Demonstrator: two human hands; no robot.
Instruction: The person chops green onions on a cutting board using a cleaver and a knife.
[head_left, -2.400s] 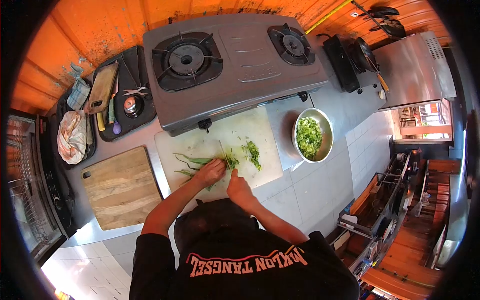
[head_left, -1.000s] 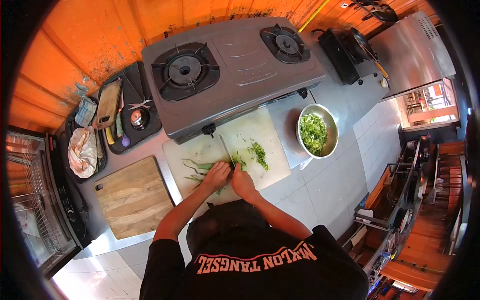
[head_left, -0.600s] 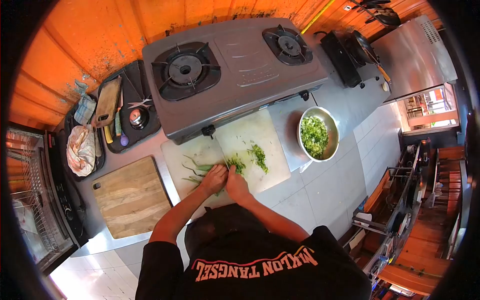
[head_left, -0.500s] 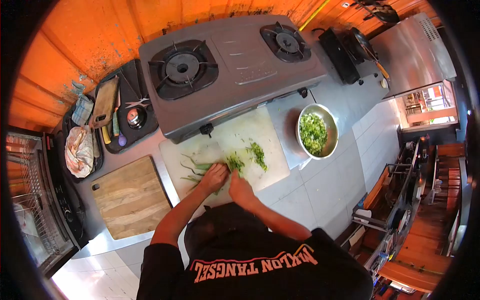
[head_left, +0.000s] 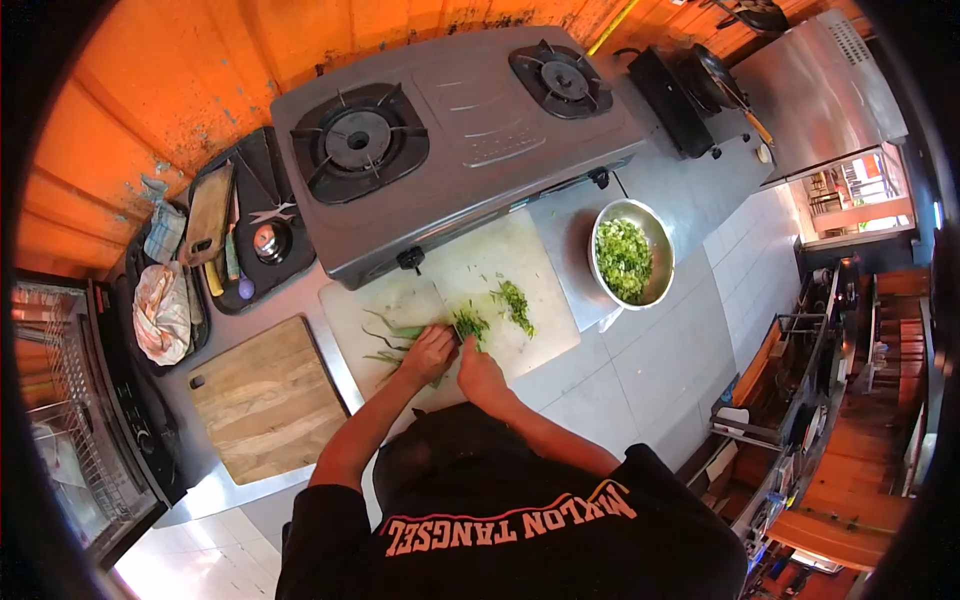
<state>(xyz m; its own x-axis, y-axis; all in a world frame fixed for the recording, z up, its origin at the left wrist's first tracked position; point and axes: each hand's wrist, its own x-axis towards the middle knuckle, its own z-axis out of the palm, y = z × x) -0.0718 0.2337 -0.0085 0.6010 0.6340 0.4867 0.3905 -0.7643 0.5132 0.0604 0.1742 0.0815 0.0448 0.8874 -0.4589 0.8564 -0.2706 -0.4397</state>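
On the pale cutting board [head_left: 500,250], just in front of the stove [head_left: 480,110], both of the cook's bare hands are at work close together. The left hand [head_left: 432,351] is half closed, its fingers bent and bunched over some long green leaves [head_left: 405,331], pressing them to the board; their loose ends stick out on the left side, and another bit of green shows below the hand. The right hand [head_left: 482,378] is closed in a fist, with the thin blade of a knife [head_left: 447,308] reaching away from it towards the stove; the handle is hidden inside the grip from where I stand, and I cannot tell whether the edge touches the board.

Right beside the blade lies a small heap of chopped greens [head_left: 469,322], and a looser strip of cuttings [head_left: 514,306] sits a little further right, apart from it. Past the board's right edge stands a steel bowl [head_left: 663,265] holding plenty of pale and bright green pieces [head_left: 622,258].

Over to the left, a wooden board [head_left: 270,405] lies flat near the pale one. Behind it, a dark tray [head_left: 262,165] carries scissors [head_left: 272,213] and a small shiny metal pot [head_left: 268,240], with a crumpled cloth [head_left: 162,315] nearby.
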